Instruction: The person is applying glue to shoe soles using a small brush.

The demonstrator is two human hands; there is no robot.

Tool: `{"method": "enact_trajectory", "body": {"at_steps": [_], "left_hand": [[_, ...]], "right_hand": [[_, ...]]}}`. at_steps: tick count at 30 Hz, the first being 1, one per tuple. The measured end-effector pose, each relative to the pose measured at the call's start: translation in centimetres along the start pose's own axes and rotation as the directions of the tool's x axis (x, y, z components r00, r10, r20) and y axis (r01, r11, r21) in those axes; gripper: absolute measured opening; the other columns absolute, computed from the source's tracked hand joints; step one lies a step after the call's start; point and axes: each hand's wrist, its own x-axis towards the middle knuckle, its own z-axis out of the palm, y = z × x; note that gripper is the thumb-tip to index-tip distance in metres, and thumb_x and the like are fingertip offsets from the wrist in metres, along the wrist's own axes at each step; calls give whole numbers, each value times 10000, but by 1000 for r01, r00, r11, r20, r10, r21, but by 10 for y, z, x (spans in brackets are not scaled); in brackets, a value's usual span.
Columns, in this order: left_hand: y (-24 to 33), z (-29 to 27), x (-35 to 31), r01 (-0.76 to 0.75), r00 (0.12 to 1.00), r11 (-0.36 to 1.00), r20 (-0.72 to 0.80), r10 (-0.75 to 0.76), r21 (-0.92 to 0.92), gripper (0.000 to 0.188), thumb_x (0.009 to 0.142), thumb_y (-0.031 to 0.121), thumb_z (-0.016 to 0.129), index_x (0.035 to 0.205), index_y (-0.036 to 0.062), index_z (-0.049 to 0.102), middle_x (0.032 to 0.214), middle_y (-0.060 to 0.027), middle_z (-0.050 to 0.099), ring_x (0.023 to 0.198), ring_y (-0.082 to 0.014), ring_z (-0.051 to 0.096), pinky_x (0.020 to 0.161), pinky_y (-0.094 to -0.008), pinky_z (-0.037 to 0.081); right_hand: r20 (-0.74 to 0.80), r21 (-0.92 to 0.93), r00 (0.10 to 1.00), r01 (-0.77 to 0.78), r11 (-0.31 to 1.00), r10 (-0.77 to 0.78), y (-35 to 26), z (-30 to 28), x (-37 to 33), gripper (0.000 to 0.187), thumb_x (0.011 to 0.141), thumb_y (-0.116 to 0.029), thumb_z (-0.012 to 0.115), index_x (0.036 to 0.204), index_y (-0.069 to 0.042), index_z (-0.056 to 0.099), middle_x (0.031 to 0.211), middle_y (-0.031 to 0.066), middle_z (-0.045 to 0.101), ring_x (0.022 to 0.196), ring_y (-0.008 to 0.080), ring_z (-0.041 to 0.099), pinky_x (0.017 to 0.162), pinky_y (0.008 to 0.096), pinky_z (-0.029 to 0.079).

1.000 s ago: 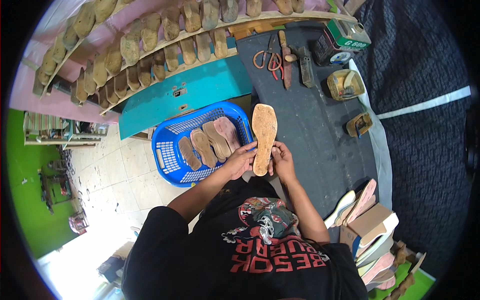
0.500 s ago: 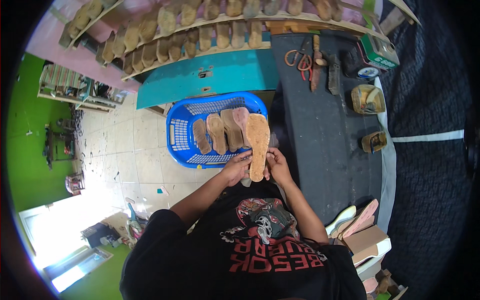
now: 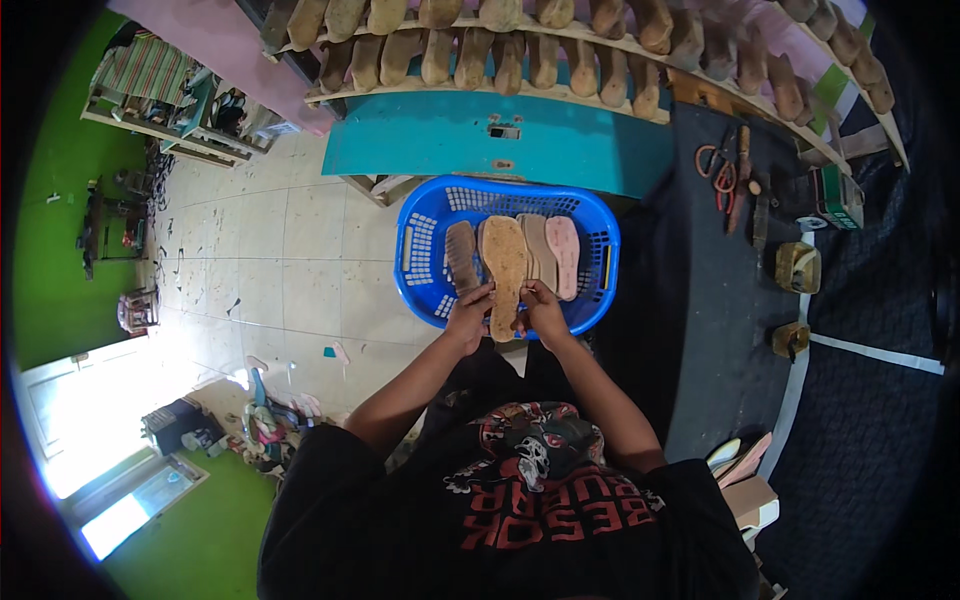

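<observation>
A tan, speckled cork-like shoe sole [image 3: 505, 262] is held upright at its narrow end between my two hands. My left hand [image 3: 468, 316] grips its left edge, with fingers closed along the side. On the opposite edge, my right hand [image 3: 544, 314] pinches it between thumb and fingers. Behind the sole stands a blue plastic laundry basket [image 3: 408, 285]. Inside it lie a ribbed brown sole [image 3: 461, 252], a grey-brown stack of soles [image 3: 541, 250] and a pink sole [image 3: 564, 262]. The held sole partly covers another one in the basket.
Rows of shoe lasts [image 3: 435, 58] line shelves above a turquoise panel [image 3: 430, 140]. On the right, a dark-covered table [image 3: 715, 330] bears pliers [image 3: 725, 180], a knife-like tool [image 3: 741, 190] and small containers [image 3: 797, 268]. Tiled floor [image 3: 310, 260] lies to the left.
The view has turned, so the basket appears farther right. Both hands have carried the held sole leftward relative to the basket, from beside the pink sole to over the left-middle soles.
</observation>
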Motion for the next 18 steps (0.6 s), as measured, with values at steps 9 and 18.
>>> {"method": "enact_trajectory", "body": {"at_steps": [9,18], "left_hand": [[-52,-53,65,27,990,987,-133,-48,-160,469,1000,-6,425,1465,50,451,1277,-170,623,1148,-292,641,937,-445,557],[-69,-161,153,-143,989,951,-65,131,-275,432,1008,29,330,1393,24,525,1150,-163,663,873,-302,678,757,-431,573]], "right_hand": [[-32,-211,982,-189,959,186,49,-1,56,173,1061,-203,496,1119,-41,491,839,108,611,490,190,611,440,323,508],[113,-324,962,-202,924,250,100,42,161,126,1056,-163,452,1105,-55,495,760,107,609,462,194,602,413,316,510]]}}
